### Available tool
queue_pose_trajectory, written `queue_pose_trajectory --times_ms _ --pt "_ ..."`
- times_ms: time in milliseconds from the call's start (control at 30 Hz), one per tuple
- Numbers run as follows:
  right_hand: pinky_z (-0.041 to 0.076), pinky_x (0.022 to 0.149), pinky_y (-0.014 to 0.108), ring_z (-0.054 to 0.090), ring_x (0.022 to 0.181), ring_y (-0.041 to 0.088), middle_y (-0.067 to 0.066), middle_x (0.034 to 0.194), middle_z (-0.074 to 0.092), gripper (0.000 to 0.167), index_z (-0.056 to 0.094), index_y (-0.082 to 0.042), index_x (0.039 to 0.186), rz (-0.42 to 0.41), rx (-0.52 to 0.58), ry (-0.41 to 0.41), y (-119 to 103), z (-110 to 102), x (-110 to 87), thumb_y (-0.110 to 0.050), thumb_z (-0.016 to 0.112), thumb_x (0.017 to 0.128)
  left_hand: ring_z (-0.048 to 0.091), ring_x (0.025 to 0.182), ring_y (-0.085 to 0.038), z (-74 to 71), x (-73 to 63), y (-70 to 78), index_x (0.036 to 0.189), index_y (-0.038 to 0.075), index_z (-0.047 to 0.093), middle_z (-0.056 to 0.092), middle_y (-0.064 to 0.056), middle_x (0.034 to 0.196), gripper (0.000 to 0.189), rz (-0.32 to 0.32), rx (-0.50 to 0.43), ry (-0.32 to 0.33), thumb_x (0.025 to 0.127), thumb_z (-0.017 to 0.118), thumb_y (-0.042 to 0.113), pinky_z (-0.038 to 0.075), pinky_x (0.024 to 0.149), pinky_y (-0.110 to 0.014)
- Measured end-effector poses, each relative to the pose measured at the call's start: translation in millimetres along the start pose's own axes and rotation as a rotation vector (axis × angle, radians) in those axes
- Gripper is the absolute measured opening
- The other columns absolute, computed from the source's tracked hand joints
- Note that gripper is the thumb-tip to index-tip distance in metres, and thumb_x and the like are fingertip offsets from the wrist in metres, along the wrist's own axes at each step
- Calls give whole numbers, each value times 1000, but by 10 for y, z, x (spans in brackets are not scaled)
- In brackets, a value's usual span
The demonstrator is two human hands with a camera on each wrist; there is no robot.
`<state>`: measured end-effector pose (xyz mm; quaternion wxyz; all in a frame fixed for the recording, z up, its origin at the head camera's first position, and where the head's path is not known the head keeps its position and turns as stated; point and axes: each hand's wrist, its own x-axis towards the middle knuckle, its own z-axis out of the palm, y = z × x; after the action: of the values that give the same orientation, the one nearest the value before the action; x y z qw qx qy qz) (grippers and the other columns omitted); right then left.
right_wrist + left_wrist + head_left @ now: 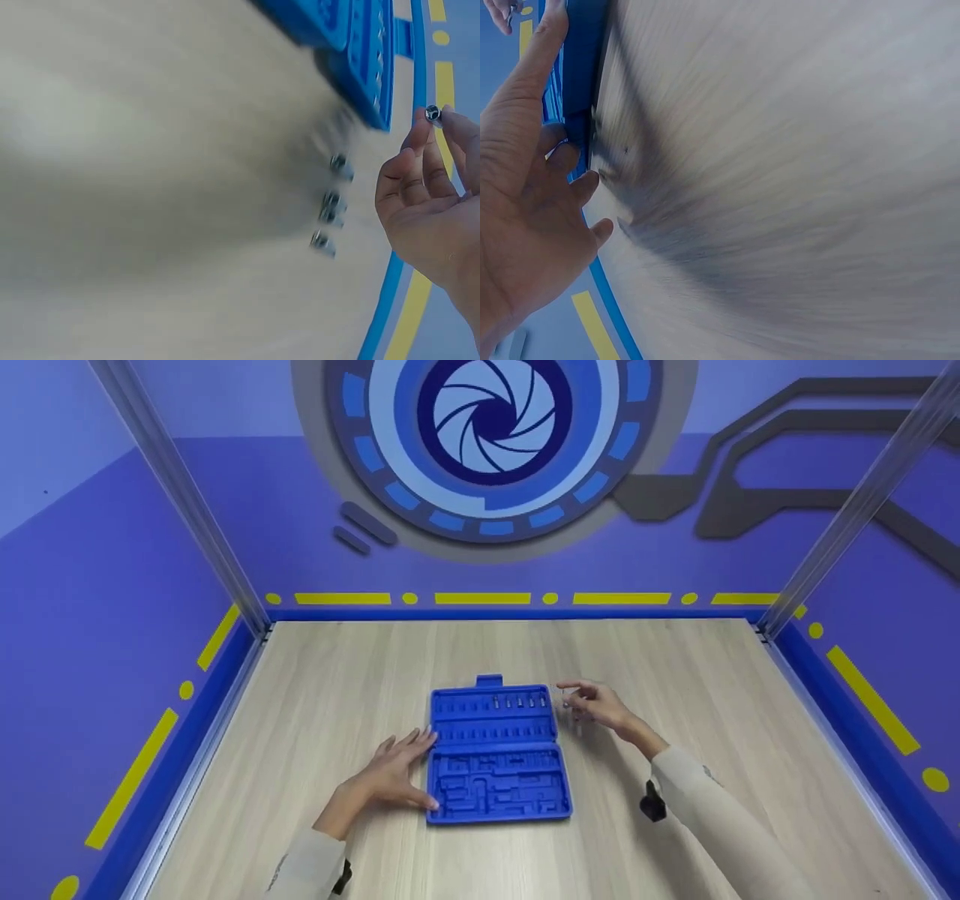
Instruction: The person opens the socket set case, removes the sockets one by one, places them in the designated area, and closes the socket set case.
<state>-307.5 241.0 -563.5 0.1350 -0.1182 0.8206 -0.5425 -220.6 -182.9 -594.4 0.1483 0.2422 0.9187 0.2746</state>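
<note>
Between the two sets of fingers, on a pale wood-grained table [675, 660]: one blue case [517, 814], laid open, its moulded recesses exposed. Left hand [388, 777]: fingers and thumb spread wide, nothing gripped; the case's left edge is touched by the thumb near its lower corner and is met by the fingertips beside the fold. Right hand [600, 709]: one small metal socket [433, 113], pinched between thumb and forefinger, held above the table just beside the right edge of the case's upper half; the other fingers are loosely curled. Left of the right fingertips, in the case's top row: five metal sockets [520, 702], seated side by side. Below the right fingers, on the table near the case: loose sockets [341, 167], four distinguished, partly blurred. Beyond the left fingertips, at the case's far edge: one blue tab [489, 680]. Behind each hand: one light sleeve [720, 810].
</note>
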Motion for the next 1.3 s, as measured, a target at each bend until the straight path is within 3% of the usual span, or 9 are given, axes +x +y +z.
queue_pose_trajectory --times_ms 167,400,633,833,1033,1300 --pt "57 68 26 62 79 12 9 97 67 42 52 7 143 12 21 6 85 -196 -120 -11 55 105 17 158 -43 5 3 6 162 8 24 19 -23 169 126 -13 5 -5 66 90 57 6 127 -65" --pt "55 71 25 64 85 14 14 106 65 44 48 4 148 26 6 -6 106 -448 -277 -13 52 107 18 157 -45 -6 9 11 161 4 25 21 -22 168 125 16 -1 -2 67 91 54 7 125 -69" --pt "55 72 25 66 86 15 7 108 65 49 42 4 151 48 29 -26 177 -596 -373 -15 54 107 18 156 -47 -3 -16 11 161 3 25 20 -24 168 128 21 5 2 66 91 56 8 125 -69" --pt "57 77 29 65 91 18 18 116 61 55 41 1 152 87 2 -17 224 -678 -437 -15 60 103 19 156 -45 6 2 -3 161 4 25 21 -25 168 127 13 -1 -2 66 91 56 8 126 -68" --pt "56 76 27 63 92 21 29 122 59 55 42 3 152 68 -32 -21 256 -754 -493 -13 61 103 18 157 -44 11 -5 -9 162 5 25 21 -23 168 127 0 5 -9 66 91 56 7 126 -68" --pt "54 72 24 63 91 17 31 123 59 52 43 4 151 50 -41 22 328 -814 -554 -10 60 103 18 157 -44 5 3 19 161 4 26 22 -24 168 126 -5 -9 -8 67 92 54 7 125 -69"
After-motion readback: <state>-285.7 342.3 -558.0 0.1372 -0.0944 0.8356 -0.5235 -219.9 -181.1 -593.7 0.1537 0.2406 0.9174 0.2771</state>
